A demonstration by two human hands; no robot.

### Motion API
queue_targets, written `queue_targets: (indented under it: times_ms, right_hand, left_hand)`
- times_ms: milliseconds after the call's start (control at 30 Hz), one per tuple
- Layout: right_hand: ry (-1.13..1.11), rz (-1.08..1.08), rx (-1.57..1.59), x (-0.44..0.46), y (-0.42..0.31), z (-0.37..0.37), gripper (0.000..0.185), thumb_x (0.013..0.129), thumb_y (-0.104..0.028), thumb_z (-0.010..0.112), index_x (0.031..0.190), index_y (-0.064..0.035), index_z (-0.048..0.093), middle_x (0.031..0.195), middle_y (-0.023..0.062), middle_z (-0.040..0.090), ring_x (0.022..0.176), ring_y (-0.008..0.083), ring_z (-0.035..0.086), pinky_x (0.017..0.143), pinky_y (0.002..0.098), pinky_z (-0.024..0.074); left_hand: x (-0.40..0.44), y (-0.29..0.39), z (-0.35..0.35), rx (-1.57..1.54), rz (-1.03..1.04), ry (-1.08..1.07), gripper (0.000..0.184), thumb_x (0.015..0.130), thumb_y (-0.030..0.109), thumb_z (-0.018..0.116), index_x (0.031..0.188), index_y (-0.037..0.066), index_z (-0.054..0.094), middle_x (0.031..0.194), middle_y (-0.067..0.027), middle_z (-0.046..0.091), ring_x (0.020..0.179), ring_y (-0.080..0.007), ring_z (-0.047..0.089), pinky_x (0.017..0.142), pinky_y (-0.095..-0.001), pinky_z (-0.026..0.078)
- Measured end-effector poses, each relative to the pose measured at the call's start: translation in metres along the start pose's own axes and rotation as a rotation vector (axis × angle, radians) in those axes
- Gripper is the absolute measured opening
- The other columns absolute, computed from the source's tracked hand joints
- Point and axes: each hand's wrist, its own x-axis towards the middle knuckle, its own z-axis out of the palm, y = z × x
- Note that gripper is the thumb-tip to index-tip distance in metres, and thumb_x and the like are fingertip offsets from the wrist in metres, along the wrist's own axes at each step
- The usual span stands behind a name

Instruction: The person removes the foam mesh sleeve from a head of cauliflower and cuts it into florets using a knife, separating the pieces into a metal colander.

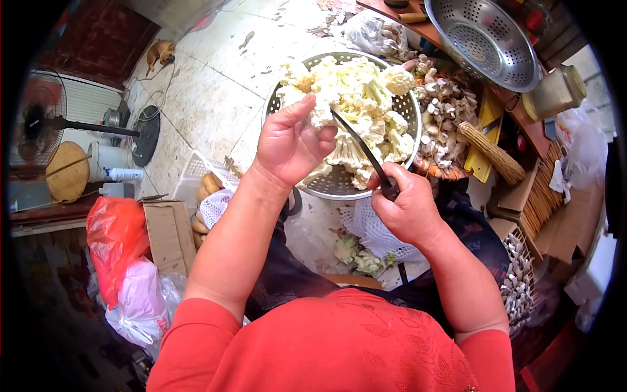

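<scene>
My right hand [408, 202] is wrapped round the handle of a knife [358, 138], whose dark, narrow blade points up and left. The blade's tip is close to the fingers of my left hand [294, 140]. Those fingers are curled round a pale cauliflower floret [321, 116], partly hidden by the hand. Beneath both hands is a metal colander [417, 134] with a perforated wall, heaped with cut cauliflower [366, 98].
Mushrooms [444, 104] lie right of the colander, near a corncob-like bundle [491, 153]. An empty steel colander [483, 42] and a jar [555, 91] stand on the table. Leaf scraps [366, 256] lie below. Left are a fan [39, 124], red bag [117, 242] and dog [160, 55].
</scene>
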Motion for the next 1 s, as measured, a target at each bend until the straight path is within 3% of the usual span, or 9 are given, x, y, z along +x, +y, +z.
queue_targets:
  times_ms: [67,167,267,367,567,1000]
  right_hand:
    - [0.001,-0.006,-0.01,0.0,-0.001,-0.001,0.014,0.077,-0.006,0.063,0.091,-0.0056,0.063,0.078,0.0152,0.066,0.071,0.0303,0.066,0.068,0.035,0.0518]
    - [-0.021,0.031,-0.015,0.0,-0.004,-0.003,0.014,0.077,-0.006,0.064,0.091,-0.0054,0.063,0.078,0.0161,0.066,0.072,0.0312,0.066,0.068,0.0351,0.0518]
    - [-0.018,0.059,-0.046,0.003,-0.005,-0.006,0.014,0.077,-0.007,0.064,0.091,-0.0053,0.063,0.078,0.0172,0.067,0.073,0.0326,0.067,0.069,0.0358,0.052]
    - [0.006,0.05,-0.079,0.004,-0.005,-0.007,0.014,0.077,-0.007,0.065,0.09,-0.0051,0.063,0.079,0.0179,0.067,0.074,0.0341,0.067,0.069,0.0371,0.0522]
    - [-0.026,0.079,-0.115,0.007,-0.006,-0.011,0.014,0.077,-0.009,0.064,0.091,-0.0049,0.064,0.079,0.0189,0.068,0.076,0.035,0.067,0.07,0.0384,0.0523]
    - [-0.068,0.106,-0.131,0.009,0.002,-0.012,0.012,0.078,-0.009,0.062,0.088,-0.0039,0.065,0.08,0.0206,0.067,0.079,0.0364,0.067,0.072,0.0396,0.0521]
  left_hand:
    - [-0.002,-0.001,-0.001,0.026,-0.019,-0.06,0.031,0.096,0.025,0.06,0.124,0.012,0.057,0.112,-0.0053,0.066,0.083,-0.0201,0.063,0.069,-0.0315,0.051]
    - [-0.007,-0.006,0.008,0.162,-0.077,0.03,0.031,0.093,0.021,0.064,0.121,0.009,0.058,0.111,-0.0041,0.066,0.086,-0.0187,0.063,0.074,-0.0325,0.053]
    - [-0.006,-0.015,0.02,0.298,-0.031,0.129,0.029,0.087,0.013,0.071,0.113,0.009,0.059,0.099,-0.0036,0.067,0.087,-0.0165,0.065,0.078,-0.0342,0.055]
    - [-0.006,-0.014,0.01,0.315,-0.01,0.135,0.033,0.087,0.004,0.068,0.119,0.007,0.059,0.104,-0.0079,0.069,0.091,-0.0193,0.068,0.081,-0.0358,0.057]
    - [-0.008,-0.013,0.014,0.366,0.086,0.244,0.028,0.082,-0.003,0.071,0.106,0.009,0.062,0.094,-0.0097,0.069,0.082,-0.0229,0.07,0.078,-0.0371,0.057]
    - [-0.007,-0.005,0.018,0.445,0.199,0.357,0.027,0.079,-0.004,0.072,0.099,0.008,0.059,0.087,-0.0075,0.068,0.076,-0.0206,0.069,0.072,-0.0357,0.059]
